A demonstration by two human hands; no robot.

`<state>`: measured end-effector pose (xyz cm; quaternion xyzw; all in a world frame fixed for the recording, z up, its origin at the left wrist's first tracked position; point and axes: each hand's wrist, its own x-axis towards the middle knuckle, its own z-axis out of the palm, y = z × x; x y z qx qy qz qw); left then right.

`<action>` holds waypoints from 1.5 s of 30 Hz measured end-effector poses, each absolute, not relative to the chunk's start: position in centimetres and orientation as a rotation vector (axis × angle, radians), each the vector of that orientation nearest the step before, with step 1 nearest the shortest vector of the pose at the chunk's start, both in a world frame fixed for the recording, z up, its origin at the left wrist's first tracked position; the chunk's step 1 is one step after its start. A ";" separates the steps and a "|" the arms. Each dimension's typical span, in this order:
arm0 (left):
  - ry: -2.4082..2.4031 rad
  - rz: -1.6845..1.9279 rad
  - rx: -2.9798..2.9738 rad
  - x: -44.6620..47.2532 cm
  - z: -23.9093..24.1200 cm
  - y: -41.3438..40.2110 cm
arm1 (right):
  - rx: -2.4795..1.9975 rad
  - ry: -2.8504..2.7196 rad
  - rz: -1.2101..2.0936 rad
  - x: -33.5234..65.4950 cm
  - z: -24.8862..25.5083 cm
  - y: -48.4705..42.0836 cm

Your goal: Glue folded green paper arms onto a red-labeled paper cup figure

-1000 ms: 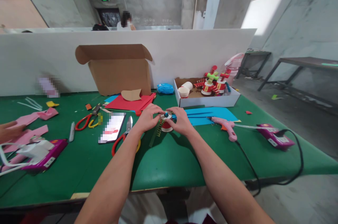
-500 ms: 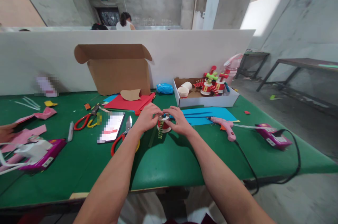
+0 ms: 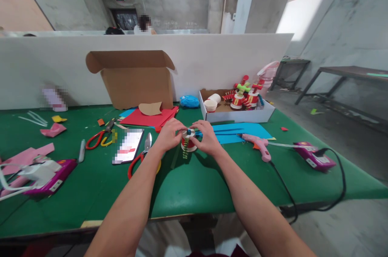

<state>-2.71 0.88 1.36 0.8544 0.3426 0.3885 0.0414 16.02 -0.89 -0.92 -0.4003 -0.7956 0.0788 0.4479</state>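
Observation:
Both hands meet at the middle of the green table (image 3: 194, 192) around a small paper-cup craft (image 3: 188, 142), red-banded with a white top, a blue bead on it and a folded green paper strip hanging at its left. My left hand (image 3: 169, 135) pinches the cup's left side with curled fingers. My right hand (image 3: 206, 137) grips its right side and top. The cup stands upright on the table between them.
Red-handled scissors (image 3: 140, 156) and a phone (image 3: 128, 146) lie left of my hands. A pink glue gun (image 3: 257, 144) lies on blue paper (image 3: 239, 131) to the right, its cord running off the edge. A white box (image 3: 236, 113) of finished crafts and an open cardboard box (image 3: 136, 79) stand behind.
My hands and the cup have barely shifted. At the far left edge, another person's hand has drawn out of view and the pink paper pieces there have moved.

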 end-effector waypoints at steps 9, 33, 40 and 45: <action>1.042 1.212 2.575 -2.7 1.7 0.7 | -0.989 -1.974 0.198 16.0 -0.9 -0.9; 0.959 1.244 2.454 -2.9 1.1 0.9 | -1.168 -1.739 0.064 19.7 0.0 -3.7; 0.955 1.258 2.401 -2.9 0.9 1.0 | -1.940 -1.543 -0.297 31.4 -0.8 -9.0; 0.947 1.262 2.402 -2.9 1.1 0.9 | -2.525 -1.440 0.027 35.0 -1.0 -10.1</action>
